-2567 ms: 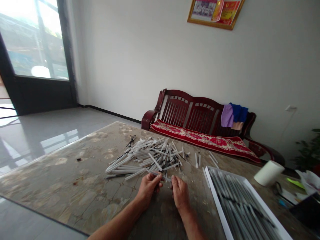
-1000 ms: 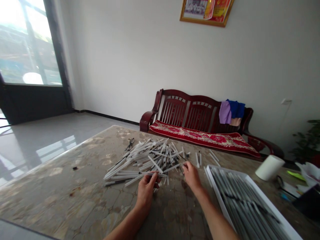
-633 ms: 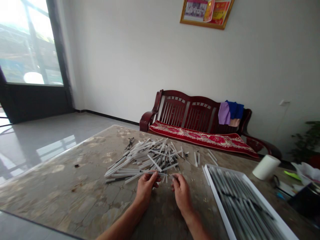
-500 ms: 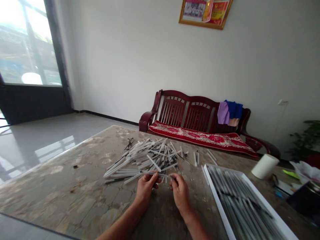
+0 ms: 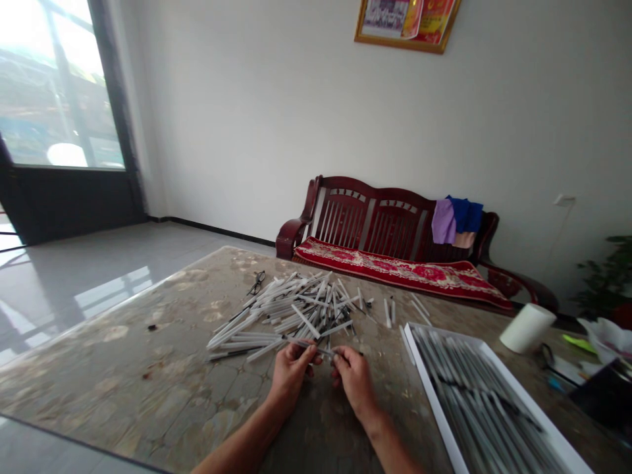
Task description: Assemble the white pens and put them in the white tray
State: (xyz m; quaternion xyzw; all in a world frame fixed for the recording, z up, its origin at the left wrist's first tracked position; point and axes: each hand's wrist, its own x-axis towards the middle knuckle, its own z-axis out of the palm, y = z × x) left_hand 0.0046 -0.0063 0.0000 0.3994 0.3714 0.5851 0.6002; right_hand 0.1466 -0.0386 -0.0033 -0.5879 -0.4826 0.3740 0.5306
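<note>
My left hand [image 5: 290,372] pinches a thin pen [image 5: 323,352], greyish and slender, near its middle. At the pen's right end, the fingertips of my right hand [image 5: 354,378] close on it. The pen lies nearly level between both hands, just above the table; its fine details are too small to make out. Right behind my hands spreads a loose heap of white pen tubes [image 5: 276,303], some with dark tips. To the right of my right hand stands a white open box [image 5: 428,401], filled with rows of grey translucent pens [image 5: 484,395] with black parts.
A pair of glasses [image 5: 257,283] lies behind the heap on the patterned table [image 5: 187,388]. A few loose tubes sit near the box. Farther right are a white paper roll [image 5: 527,328] and a white plastic bag [image 5: 605,337]. A red wooden bench [image 5: 390,224] stands beyond.
My right hand has moved slightly left, closer to my left hand, and now meets the pen's end. The whole view has shifted a little.
</note>
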